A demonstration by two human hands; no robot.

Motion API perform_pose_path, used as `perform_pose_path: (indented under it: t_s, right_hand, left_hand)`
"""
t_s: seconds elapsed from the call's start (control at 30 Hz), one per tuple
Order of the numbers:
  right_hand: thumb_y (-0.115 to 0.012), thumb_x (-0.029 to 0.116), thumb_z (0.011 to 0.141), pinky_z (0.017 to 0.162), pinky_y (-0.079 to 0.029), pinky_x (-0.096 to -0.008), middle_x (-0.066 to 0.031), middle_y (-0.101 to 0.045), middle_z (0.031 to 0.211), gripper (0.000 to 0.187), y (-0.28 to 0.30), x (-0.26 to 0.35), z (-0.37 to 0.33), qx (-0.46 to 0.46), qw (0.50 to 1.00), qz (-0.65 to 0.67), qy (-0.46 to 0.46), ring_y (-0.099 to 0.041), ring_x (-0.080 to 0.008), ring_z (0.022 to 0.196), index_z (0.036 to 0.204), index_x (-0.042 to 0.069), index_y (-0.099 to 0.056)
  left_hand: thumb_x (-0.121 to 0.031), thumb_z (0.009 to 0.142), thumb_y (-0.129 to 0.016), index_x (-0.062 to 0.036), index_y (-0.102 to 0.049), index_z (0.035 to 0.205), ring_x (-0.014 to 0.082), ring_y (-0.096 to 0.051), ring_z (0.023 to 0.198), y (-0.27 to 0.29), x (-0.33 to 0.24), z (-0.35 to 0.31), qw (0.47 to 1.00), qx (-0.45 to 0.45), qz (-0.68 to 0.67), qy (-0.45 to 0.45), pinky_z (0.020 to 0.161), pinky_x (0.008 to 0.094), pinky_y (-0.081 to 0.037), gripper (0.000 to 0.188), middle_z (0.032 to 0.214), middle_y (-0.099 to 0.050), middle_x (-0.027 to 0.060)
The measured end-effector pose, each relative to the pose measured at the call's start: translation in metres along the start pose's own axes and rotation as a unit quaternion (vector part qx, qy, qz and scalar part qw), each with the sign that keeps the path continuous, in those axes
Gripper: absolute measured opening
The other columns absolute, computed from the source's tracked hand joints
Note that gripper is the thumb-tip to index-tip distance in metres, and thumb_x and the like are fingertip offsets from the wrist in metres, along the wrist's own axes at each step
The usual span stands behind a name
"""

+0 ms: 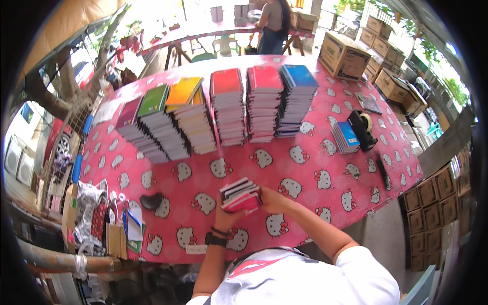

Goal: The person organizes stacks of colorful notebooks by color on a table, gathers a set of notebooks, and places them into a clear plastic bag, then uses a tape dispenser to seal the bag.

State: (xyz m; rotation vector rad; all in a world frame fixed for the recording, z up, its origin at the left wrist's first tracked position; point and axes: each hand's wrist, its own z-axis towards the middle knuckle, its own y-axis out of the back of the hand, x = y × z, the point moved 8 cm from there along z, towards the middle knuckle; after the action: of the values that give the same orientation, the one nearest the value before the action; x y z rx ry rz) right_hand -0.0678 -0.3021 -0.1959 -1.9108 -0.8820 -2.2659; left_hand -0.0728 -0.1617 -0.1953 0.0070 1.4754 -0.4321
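Observation:
Close to my body, above the table's near part, a small stack of notebooks (241,195) with red and dark covers rests between my two hands. My left hand (227,217) grips its left side from below, a dark band on the wrist. Closed on the right edge of the same stack is my right hand (273,200). Beyond them stand tall notebook piles in a row: purple (129,113), green (153,100), yellow (184,91), red (226,81), pinkish red (265,78) and blue (299,76).
To the right, a short pile of blue notebooks (348,135) sits beside a black tape dispenser (367,122). A cardboard box (344,56) occupies the far right corner. At left lie a dark rounded object (151,202) and a box of supplies (91,216). Another person (274,25) stands behind.

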Motion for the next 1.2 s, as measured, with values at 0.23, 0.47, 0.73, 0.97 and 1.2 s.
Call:
perform_pose_path:
  t_s: [0.23, 0.47, 0.73, 0.97, 1.2]
  right_hand:
    - [-0.063, 0.008, 0.069, 0.081, -0.042, -0.0403, -0.0169, -0.054, 0.095, 0.033, 0.232, 0.144, 0.039, -0.41, 0.73, -0.512, 0.19, -0.05, -0.032, 0.092, 0.1, 0.002, -0.052]
    - [-0.067, 0.034, 0.074, 0.078, -0.048, -0.0381, -0.0156, -0.062, 0.092, 0.038, 0.303, 0.137, 0.115, -0.271, 0.754, -0.587, -0.12, -0.06, -0.0309, 0.09, 0.097, 0.005, -0.059]
    - [-0.058, 0.017, 0.074, 0.059, -0.052, -0.0314, -0.0129, -0.064, 0.071, 0.037, 0.347, 0.165, 0.05, -0.426, 0.832, -0.355, 0.003, -0.064, -0.0213, 0.069, 0.107, 0.001, -0.054]
    - [-0.059, 0.008, 0.077, 0.059, -0.047, -0.0225, 0.0009, -0.053, 0.075, 0.033, 0.142, 0.007, -0.1, -0.362, 0.88, 0.295, -0.085, -0.054, -0.0091, 0.065, 0.109, 0.005, -0.052]
    - [-0.072, 0.016, 0.066, 0.079, -0.044, -0.0356, -0.0127, -0.055, 0.099, 0.05, 0.088, -0.042, -0.158, -0.272, 0.937, 0.016, -0.221, -0.054, -0.0238, 0.092, 0.108, 0.003, -0.048]
  left_hand:
    - [-0.004, 0.066, -0.074, -0.0017, -0.041, 0.118, 0.0179, -0.054, 0.096, 0.016, 0.041, 0.009, 0.993, -0.121, -0.007, -0.001, 0.084, 0.033, -0.046, 0.061, 0.108, -0.054, 0.0093]
    - [-0.002, 0.072, -0.066, -0.0036, -0.048, 0.112, 0.0213, -0.059, 0.09, 0.017, 0.065, -0.009, 0.944, -0.151, -0.234, 0.179, 0.077, 0.0345, -0.051, 0.044, 0.102, -0.058, 0.0093]
    - [-0.008, 0.076, -0.065, -0.0025, -0.049, 0.114, 0.022, -0.06, 0.091, 0.0, 0.089, -0.024, 0.925, -0.106, -0.242, 0.274, 0.075, 0.0355, -0.052, 0.042, 0.104, -0.058, 0.0102]
    - [-0.013, 0.078, -0.066, -0.0035, -0.043, 0.12, 0.0209, -0.058, 0.094, -0.075, 0.08, -0.019, 0.877, -0.068, -0.416, 0.233, 0.08, 0.0348, -0.05, 0.049, 0.108, -0.056, 0.0091]
    - [-0.005, 0.072, -0.068, -0.0019, -0.042, 0.12, 0.0216, -0.057, 0.096, -0.124, 0.063, 0.016, 0.985, 0.046, -0.083, 0.145, 0.084, 0.0363, -0.049, 0.055, 0.108, -0.056, 0.0108]
